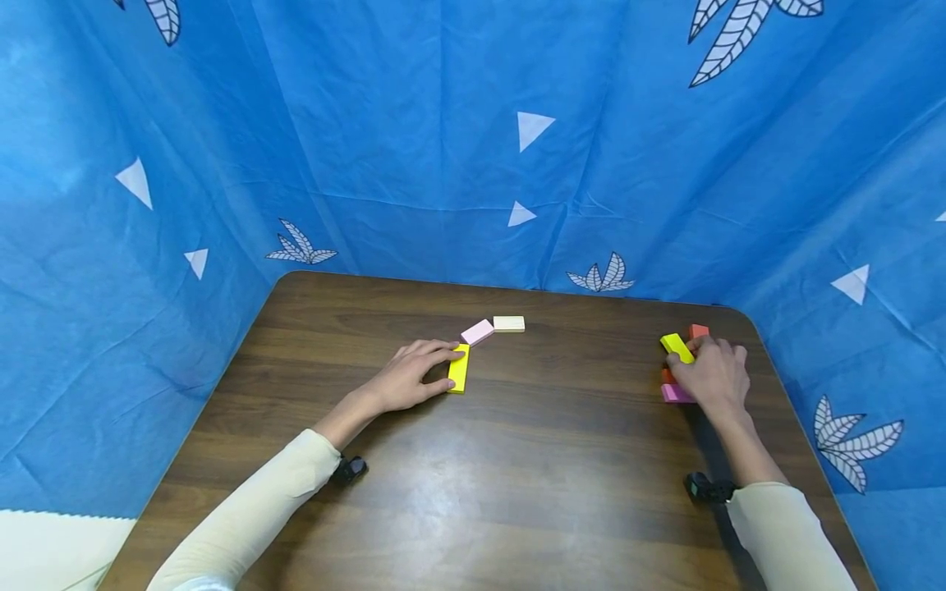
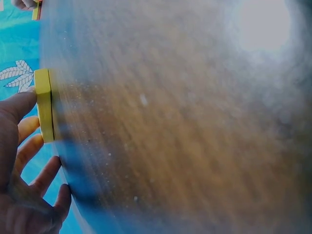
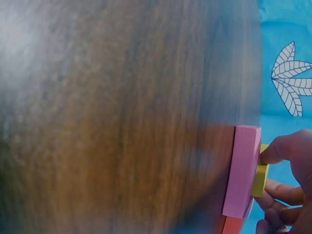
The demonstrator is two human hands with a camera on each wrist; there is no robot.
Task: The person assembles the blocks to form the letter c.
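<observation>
Thumb and fingertips of my left hand [image 1: 409, 377] pinch a flat yellow block [image 1: 459, 369] by its ends on the table; the left wrist view shows this yellow block [image 2: 44, 106] lying along the tabletop. A light pink block [image 1: 477, 332] lies at its far end, and a cream block [image 1: 509, 324] continues the line. At the right, my right hand [image 1: 713, 373] pinches another yellow block [image 1: 676, 348] above a small group of blocks. In that group are a pink block [image 1: 676, 394], an orange-red block [image 1: 668, 376] and a red block [image 1: 698, 331], partly hidden by the hand.
The brown wooden table [image 1: 547, 476] has rounded far corners. A blue cloth [image 1: 443, 148] with white leaves and triangles hangs behind it and along both sides. Each wrist wears a small black camera, such as the left camera [image 1: 351, 469].
</observation>
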